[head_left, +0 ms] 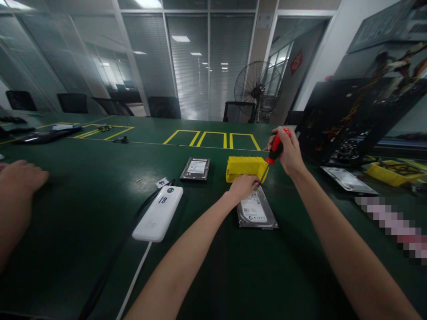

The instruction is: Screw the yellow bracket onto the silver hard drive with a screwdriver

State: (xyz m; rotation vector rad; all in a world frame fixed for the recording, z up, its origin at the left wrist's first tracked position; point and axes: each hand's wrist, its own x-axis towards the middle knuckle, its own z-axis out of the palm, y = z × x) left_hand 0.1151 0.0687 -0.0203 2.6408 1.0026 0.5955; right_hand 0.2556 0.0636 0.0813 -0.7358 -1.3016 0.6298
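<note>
My right hand [287, 149] is wrapped round the handle of a red and black screwdriver [275, 149], whose shaft slants down to the left. My left hand [245, 186] is closed near the screwdriver's tip, over the far end of a hard drive [256, 211]; what its fingers pinch, if anything, is too small to tell. The drive lies label up on the green table [213, 266]. Just behind my left hand stands a yellow plastic bin [245, 165], close to the drive. A second hard drive [196, 169] lies farther left.
A white power bank [159, 214] with cables lies left of my left forearm. Another person's hand [25, 175] rests at the far left. On the right are an open computer case [347, 115], another drive [348, 179] and a yellow tray [393, 172].
</note>
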